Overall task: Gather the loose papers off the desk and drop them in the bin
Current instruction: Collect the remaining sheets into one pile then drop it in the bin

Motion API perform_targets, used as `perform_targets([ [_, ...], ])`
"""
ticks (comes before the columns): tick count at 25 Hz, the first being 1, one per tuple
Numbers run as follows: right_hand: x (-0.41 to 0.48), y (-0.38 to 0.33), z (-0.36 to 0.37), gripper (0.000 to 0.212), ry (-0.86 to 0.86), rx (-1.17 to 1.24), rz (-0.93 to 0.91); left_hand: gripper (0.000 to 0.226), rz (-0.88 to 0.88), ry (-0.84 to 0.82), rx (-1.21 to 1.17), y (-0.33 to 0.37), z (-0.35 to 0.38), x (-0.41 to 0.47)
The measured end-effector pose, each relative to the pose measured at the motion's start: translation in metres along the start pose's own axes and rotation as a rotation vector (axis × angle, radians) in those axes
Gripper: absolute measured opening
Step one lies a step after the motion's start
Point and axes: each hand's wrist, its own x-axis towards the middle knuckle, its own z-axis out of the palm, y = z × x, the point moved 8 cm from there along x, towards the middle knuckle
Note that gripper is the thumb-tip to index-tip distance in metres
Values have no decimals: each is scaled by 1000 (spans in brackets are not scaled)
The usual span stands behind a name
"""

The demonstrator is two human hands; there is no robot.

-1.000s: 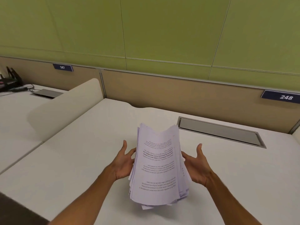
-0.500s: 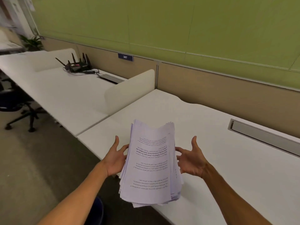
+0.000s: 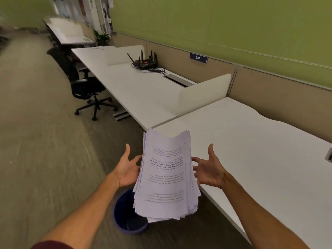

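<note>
- Papers [image 3: 165,177]: one thick stack held in the air between both hands, tilted, print upside down. Its lower end overlaps the bin's mouth in view.
- Left hand [image 3: 126,170]: fingers spread, thumb up, pressed to the stack's left edge, not curled round it. Fingertips hidden behind the sheets.
- Right hand [image 3: 210,170]: splayed likewise, pressed to the right edge.
- Bin [image 3: 124,212]: blue, round, on the carpet [image 3: 36,141] near the desk's front edge.
- Desk [image 3: 260,150]: white top, cream divider [image 3: 203,94] at its far left end.
- Next desk [image 3: 136,90]: white, with a black router [image 3: 145,62] and cables by the beige partition [image 3: 278,94]. Plate [image 3: 198,58] reads 247.
- Black chair [image 3: 80,85] on the carpet; green wall [image 3: 233,24] above the partition.
</note>
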Motion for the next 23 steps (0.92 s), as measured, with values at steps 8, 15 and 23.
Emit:
perform_targets([
  [8, 88, 28, 43, 116, -113, -8, 195, 120, -16, 105, -51, 14, -92, -25],
  [15, 186, 34, 46, 116, -66, -256, 338, 123, -32, 255, -99, 12, -159, -5],
  [23, 287, 95, 24, 118, -71, -458, 531, 118, -44, 428, -218, -39, -243, 32],
])
